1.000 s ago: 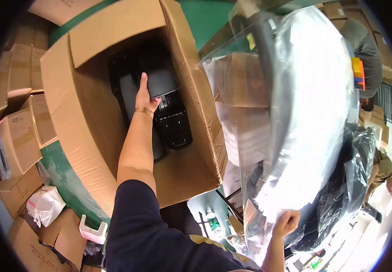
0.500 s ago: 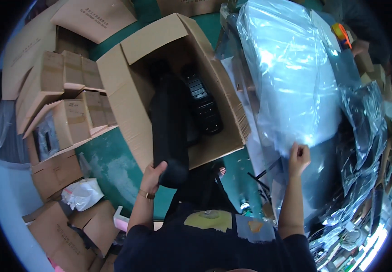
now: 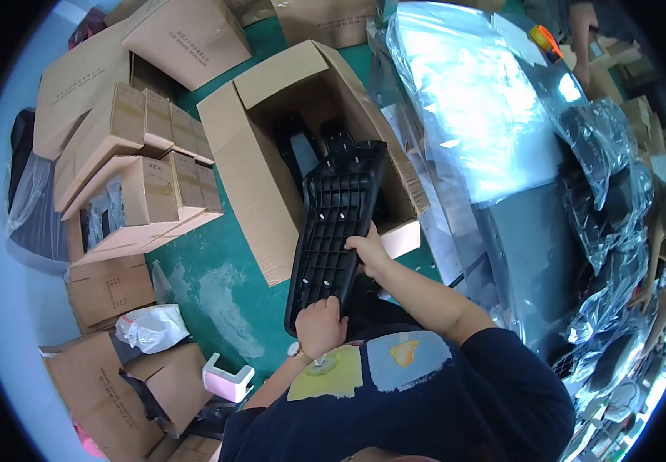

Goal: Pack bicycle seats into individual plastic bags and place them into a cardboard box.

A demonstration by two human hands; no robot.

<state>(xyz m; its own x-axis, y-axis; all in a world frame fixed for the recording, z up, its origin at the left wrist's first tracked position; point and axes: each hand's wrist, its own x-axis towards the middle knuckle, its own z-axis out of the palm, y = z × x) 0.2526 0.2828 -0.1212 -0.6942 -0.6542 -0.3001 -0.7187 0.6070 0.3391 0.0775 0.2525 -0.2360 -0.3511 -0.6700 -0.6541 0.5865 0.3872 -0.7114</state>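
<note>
Green floor (image 3: 217,285) w/ cardboard boxes stacked at left, crinkled clear plastic sheeting (image 3: 487,131) at right. Head view: left hand (image 3: 321,327) clamped on near end of a long black ribbed plastic panel (image 3: 337,227); right hand (image 3: 367,250) closed on its right edge, approx mid-length. Panel tilts up, far end over the open carton (image 3: 260,192), more black parts inside. Pink-white tape dispenser (image 3: 227,379) on floor nr left arm.

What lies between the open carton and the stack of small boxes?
In the head view, only bare green floor lies between the carton and the boxes.
</note>
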